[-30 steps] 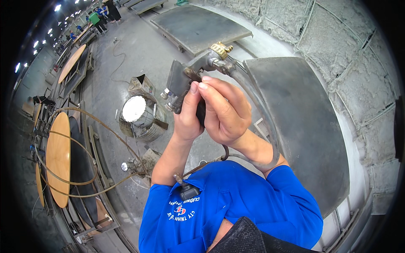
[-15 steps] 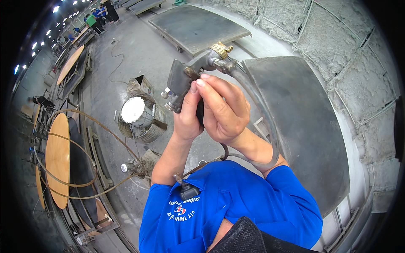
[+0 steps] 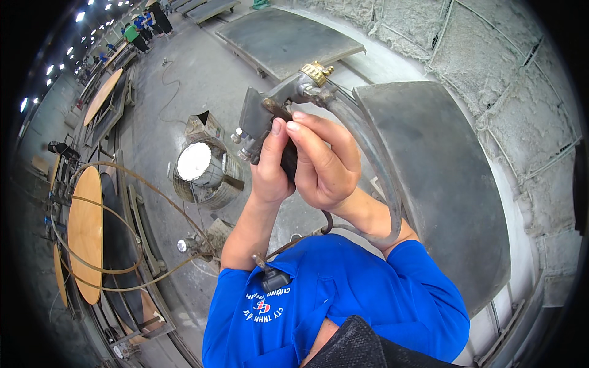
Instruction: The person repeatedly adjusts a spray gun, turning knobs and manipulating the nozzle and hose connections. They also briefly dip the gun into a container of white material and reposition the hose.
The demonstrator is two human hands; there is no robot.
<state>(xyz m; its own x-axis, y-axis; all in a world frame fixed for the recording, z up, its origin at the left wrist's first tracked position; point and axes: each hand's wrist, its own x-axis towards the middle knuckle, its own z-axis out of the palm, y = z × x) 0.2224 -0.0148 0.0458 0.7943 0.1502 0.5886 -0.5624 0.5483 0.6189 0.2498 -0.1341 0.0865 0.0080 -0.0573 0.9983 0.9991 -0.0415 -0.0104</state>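
Close to the chest, this person's left hand (image 3: 273,165) is grasping a dark grey metal spray gun (image 3: 250,116) by its black handle; the thumb is pointing upward along it, and the other fingers are mostly hiding behind it. The right hand (image 3: 330,161) is bending inward beside that handle, its thumb and fingertips bunching together just beside the left thumb's tip. I cannot tell whether those right fingertips are pinching a small part or only touching the gun, which is hanging in the air between and just beyond both hands.

Beyond the right fingertips, a round, ridged brass cap (image 3: 316,73) is sitting on the gun's far end, and a thick grey hose (image 3: 368,138) is curving from near it down the right side past the forearm. To the left of the fingers, a round grey container with a bright white top (image 3: 194,161) is standing on the concrete floor, well apart from them. Farther left, an oval tan wooden board (image 3: 84,236) is lying behind looping brown hoses (image 3: 144,175). Right of the fingers, a large dark flat panel (image 3: 438,184) is stretching alongside a dusty grey wall (image 3: 491,80); another dark rectangular panel (image 3: 288,40) is resting beyond the fingertips. Far off, up and left of them, several people (image 3: 141,30) are standing.
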